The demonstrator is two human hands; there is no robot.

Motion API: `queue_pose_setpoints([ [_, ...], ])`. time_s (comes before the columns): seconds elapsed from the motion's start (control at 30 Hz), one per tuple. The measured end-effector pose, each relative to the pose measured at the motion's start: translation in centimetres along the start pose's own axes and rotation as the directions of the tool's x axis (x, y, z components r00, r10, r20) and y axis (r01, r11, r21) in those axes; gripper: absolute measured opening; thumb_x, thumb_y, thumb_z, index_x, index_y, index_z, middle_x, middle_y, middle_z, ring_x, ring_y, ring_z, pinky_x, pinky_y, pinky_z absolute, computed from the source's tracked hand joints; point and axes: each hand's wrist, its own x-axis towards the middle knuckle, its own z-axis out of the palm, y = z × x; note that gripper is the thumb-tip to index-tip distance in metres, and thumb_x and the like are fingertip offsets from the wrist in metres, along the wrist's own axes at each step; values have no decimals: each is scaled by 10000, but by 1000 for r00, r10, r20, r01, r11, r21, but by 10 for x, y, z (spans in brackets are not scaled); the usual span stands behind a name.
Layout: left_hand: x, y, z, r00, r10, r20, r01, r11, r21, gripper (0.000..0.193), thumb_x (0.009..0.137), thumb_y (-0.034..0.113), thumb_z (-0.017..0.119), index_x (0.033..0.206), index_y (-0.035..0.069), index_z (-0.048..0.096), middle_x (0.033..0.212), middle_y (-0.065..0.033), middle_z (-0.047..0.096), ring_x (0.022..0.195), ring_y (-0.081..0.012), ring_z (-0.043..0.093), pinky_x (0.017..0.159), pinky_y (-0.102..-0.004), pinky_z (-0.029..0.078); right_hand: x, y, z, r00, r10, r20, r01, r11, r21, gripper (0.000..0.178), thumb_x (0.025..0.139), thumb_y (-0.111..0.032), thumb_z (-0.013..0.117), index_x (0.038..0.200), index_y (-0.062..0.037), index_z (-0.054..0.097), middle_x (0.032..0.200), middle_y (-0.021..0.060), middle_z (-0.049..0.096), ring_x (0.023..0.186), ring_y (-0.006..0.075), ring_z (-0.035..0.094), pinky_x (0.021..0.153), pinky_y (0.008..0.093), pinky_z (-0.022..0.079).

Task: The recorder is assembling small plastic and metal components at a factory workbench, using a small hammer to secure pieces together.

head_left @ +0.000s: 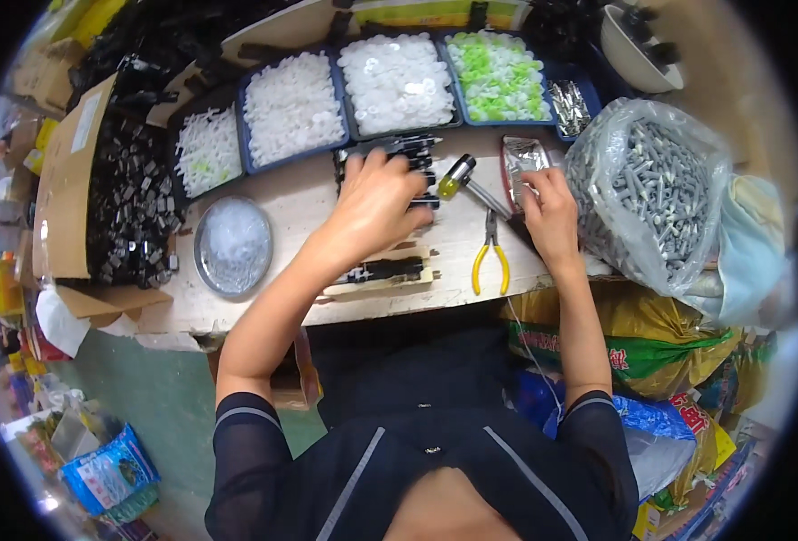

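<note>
My left hand (376, 198) lies over a row of black plastic parts (417, 149) in the middle of the bench, fingers bent and somewhat apart; its palm hides some of the parts. At the near edge of a small red-rimmed tray (511, 185) with silver metal pieces (527, 155), my right hand (552, 212) has its thumb and fingers drawn together. What they pinch, if anything, is too small to make out. Between the hands lies a hammer (487, 197) with a black and yellow head. Yellow-handled pliers (490, 257) rest below it. Another black part (385, 270) sits on a wooden strip near the front edge.
Blue trays of white pieces (295, 108), white discs (394, 81) and green-white pieces (498, 77) line the back. A round lidded dish (233, 245) and a carton of black parts (133, 207) stand left. At right is a plastic bag of grey plugs (656, 185).
</note>
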Motion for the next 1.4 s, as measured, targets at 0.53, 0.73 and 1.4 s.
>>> queue_pose_setpoints([
  [0.53,170,5,34,981,143,-132,-94,941,326,119,666,25,580,732,32,678,851,-148,630,894,-299,530,744,-420,352,34,30,21,963,184,195,-73,880,-470,118,744,8,519,845,33,575,871,225,555,717,369,627,625,429,523],
  [0.73,177,6,32,989,134,-63,-108,944,310,119,664,10,569,717,42,670,766,-147,652,840,-310,579,747,-414,359,32,27,16,969,148,196,-42,888,-459,142,717,16,546,855,29,581,873,227,555,719,369,628,633,429,525],
  [1.4,68,9,12,974,-200,109,154,224,-962,200,818,-29,515,981,-58,628,876,-94,621,754,-166,628,724,-260,508,21,-55,6,977,-212,-30,212,945,249,141,810,60,529,934,2,565,854,145,530,757,326,559,651,368,453],
])
